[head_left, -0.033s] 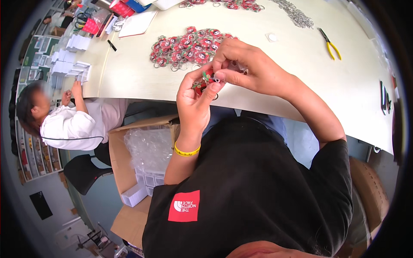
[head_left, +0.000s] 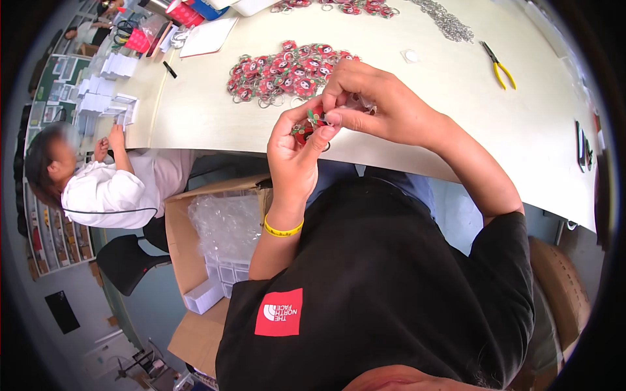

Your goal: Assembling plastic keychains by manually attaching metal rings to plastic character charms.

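The person's left hand (head_left: 293, 156) is raised, forearm upright with a yellow wristband (head_left: 282, 229), its fingers curled shut around a small red and green keyring charm (head_left: 306, 129) held just off the near edge of the bench (head_left: 417, 130). The right hand (head_left: 372, 104) reaches in from the right, fingertips pinched on the same charm. Beyond them a heap of like charms (head_left: 280, 73) lies on the pale bench, with yellow-handled pliers (head_left: 499, 65) farther right. Off the left end, another person (head_left: 98, 182) in white sits beside stacked white boxes (head_left: 104, 91).
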